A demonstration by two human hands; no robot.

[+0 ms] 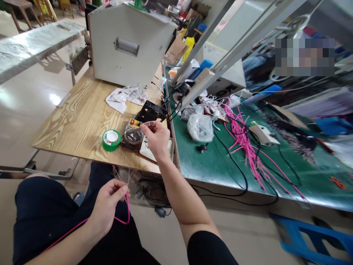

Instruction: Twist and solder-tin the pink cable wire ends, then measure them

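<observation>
My left hand (pixel 106 206) is low over my lap, fingers pinched shut on a pink cable (pixel 127 211) whose bare wire strands stick up from the fingertips. My right hand (pixel 157 138) is stretched out over the wooden table's front edge, fingers closed on a small thin thing I cannot make out, right above a round solder pot (pixel 134 136) with a yellow and red switch. A green-rimmed reel of solder wire (pixel 111 140) lies to the left of the pot. A pale tray (pixel 171 145) sits under my right hand.
A large grey machine box (pixel 129 44) stands at the back of the wooden table (pixel 79 117), with a crumpled white rag (pixel 122 97) before it. To the right a green bench (pixel 217 162) bears a bundle of pink cables (pixel 244 141), black leads and plastic bags (pixel 200 127). A blue stool (pixel 314 235) stands lower right.
</observation>
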